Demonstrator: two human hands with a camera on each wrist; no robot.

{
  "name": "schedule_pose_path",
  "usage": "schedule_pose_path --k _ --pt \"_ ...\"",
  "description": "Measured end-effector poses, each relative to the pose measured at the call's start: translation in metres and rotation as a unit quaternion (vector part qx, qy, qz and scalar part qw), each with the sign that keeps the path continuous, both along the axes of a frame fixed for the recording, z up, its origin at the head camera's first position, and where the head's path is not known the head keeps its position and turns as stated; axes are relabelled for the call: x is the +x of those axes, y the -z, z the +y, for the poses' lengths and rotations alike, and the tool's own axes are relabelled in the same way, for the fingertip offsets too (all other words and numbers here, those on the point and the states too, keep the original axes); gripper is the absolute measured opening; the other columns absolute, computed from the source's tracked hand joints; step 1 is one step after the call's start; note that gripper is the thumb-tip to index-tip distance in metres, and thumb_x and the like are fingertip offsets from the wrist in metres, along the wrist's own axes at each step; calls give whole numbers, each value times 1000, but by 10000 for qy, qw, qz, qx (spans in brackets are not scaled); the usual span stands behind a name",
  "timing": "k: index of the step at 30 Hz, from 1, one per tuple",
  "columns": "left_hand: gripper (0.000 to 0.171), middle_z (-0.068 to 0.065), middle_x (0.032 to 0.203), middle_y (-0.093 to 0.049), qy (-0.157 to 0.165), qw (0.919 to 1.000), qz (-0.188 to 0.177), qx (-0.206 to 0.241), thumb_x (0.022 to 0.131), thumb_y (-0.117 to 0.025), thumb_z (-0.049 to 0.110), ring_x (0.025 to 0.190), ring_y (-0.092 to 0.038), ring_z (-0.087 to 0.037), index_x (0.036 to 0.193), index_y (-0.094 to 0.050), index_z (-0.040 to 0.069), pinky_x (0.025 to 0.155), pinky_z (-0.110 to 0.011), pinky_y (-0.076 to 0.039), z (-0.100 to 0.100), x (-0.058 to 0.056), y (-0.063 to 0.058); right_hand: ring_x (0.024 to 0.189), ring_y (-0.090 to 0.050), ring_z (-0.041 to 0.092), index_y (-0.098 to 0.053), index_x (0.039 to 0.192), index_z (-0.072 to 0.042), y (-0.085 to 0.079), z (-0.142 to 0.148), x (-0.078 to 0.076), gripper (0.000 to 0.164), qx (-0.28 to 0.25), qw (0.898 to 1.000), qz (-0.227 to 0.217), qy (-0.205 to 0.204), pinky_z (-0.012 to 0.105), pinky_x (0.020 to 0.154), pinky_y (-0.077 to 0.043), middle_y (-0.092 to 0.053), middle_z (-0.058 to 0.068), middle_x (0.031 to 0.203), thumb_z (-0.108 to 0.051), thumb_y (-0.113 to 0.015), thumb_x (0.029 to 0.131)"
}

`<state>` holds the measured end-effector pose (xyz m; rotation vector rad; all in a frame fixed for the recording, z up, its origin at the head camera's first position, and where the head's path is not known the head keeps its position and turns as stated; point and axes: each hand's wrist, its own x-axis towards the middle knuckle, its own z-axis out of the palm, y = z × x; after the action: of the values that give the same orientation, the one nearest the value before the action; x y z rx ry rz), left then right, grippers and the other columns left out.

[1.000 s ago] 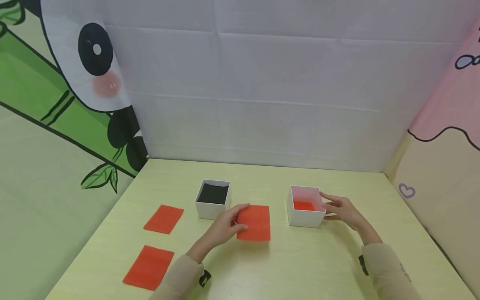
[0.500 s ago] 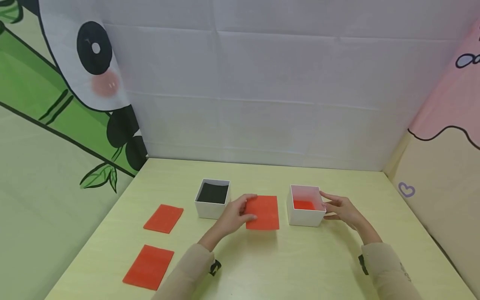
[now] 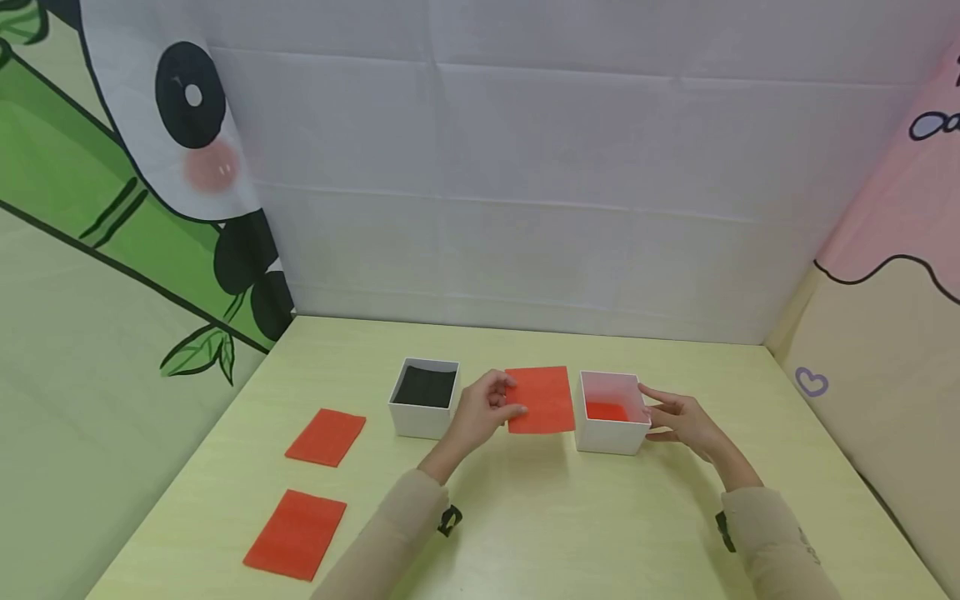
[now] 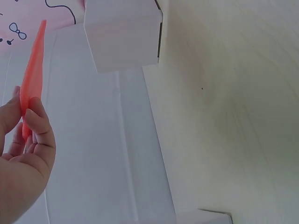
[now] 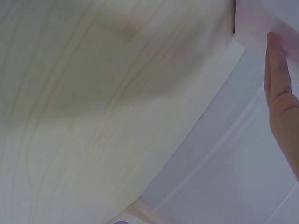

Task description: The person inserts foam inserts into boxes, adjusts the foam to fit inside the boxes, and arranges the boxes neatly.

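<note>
My left hand (image 3: 483,408) pinches a folded red cloth square (image 3: 542,400) between thumb and fingers, holding it above the table. The cloth's far edge is close to the left side of the right-hand white box (image 3: 613,437). In the left wrist view, the red cloth (image 4: 33,74) appears edge-on, with the box (image 4: 124,35) above and to its right. Something flat and red (image 3: 606,412) lies inside that box. My right hand (image 3: 686,423) rests its fairly straight fingers on the box's right side. In the right wrist view, the fingers (image 5: 279,70) touch the box wall.
Another white box (image 3: 420,422) stands left of my left hand, with black material (image 3: 425,387) inside. Two red cloth squares (image 3: 326,437) lie flat on the left of the pale wooden table (image 3: 600,533). A white fabric backdrop (image 3: 525,208) rises behind the table.
My left hand has carried the red cloth right and farther from me, toward the right-hand box. My right hand and both boxes have stayed in place.
</note>
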<state>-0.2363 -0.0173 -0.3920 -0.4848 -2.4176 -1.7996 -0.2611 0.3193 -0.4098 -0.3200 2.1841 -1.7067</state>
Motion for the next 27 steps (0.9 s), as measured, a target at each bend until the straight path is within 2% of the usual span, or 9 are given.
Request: schedule_pose_path --k 8,13,19,23,27 --pt "32 -10 87 -62 12 9999 81 96 74 -72 5 63 -50 -12 102 -58 -2 57 -20 -45 19 -13 0 83 -61 18 -23 137 4 3 1 -1 56 -32 10000 29 -6 52 79 -42 -51 29 115 -8 -52 90" --pt "31 -10 87 -62 37 9998 87 156 76 -69 3 60 -48 -11 105 -59 -2 54 -19 -43 31 -18 0 82 -61 18 -23 137 5 2 1 -1 57 -19 10000 22 27 53 79 -41 -54 26 113 -9 -53 90" --pt "31 -13 96 -62 44 9999 106 79 82 -63 1 58 -48 -11 112 -57 -2 52 -20 -44 45 -24 1 83 -61 18 -22 137 4 1 3 -1 57 -1 10000 2 11 51 79 -42 -51 29 115 -9 -52 91" --pt "30 -15 105 -61 161 9998 100 -31 88 -54 1 62 -55 -21 118 -55 -1 52 -20 -44 54 -28 2 83 -61 19 -23 137 4 2 4 -2 58 -22 10000 -20 20 52 79 -41 -54 25 113 -11 -53 90" --pt "30 -16 105 -60 185 9997 36 -125 89 -51 -2 67 -57 -32 118 -55 -1 52 -20 -44 62 -30 2 84 -61 19 -23 137 3 4 6 -3 59 -16 10000 14 5 52 79 -41 -55 22 112 -13 -54 90"
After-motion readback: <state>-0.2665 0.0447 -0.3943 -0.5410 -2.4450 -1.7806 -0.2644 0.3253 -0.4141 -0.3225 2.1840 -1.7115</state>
